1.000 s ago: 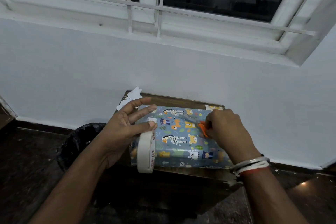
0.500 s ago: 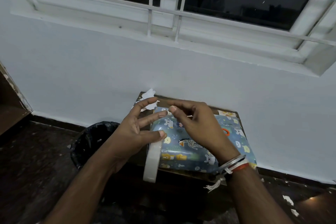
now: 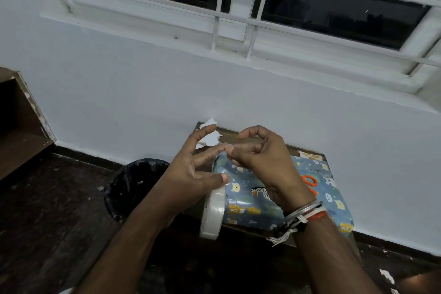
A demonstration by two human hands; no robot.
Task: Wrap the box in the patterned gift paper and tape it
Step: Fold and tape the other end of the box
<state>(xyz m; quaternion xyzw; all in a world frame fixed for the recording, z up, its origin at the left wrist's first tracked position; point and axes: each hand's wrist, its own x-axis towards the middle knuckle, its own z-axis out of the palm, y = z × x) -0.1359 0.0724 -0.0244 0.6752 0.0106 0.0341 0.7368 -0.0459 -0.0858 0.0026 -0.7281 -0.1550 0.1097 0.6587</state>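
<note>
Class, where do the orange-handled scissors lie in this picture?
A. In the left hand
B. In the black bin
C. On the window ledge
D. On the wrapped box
D: the orange-handled scissors lie on top of the blue animal-patterned paper-wrapped box, beside the wrist of the right hand. The left hand holds only the round white tape roll.

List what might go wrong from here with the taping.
1. The tape roll hangs from the thumb of the left hand; it might slip and drop near the bin.
2. The small strip pinched in the right hand may fold onto itself.
3. The scissors lie loose on the box; turning it could tip them off.
</note>
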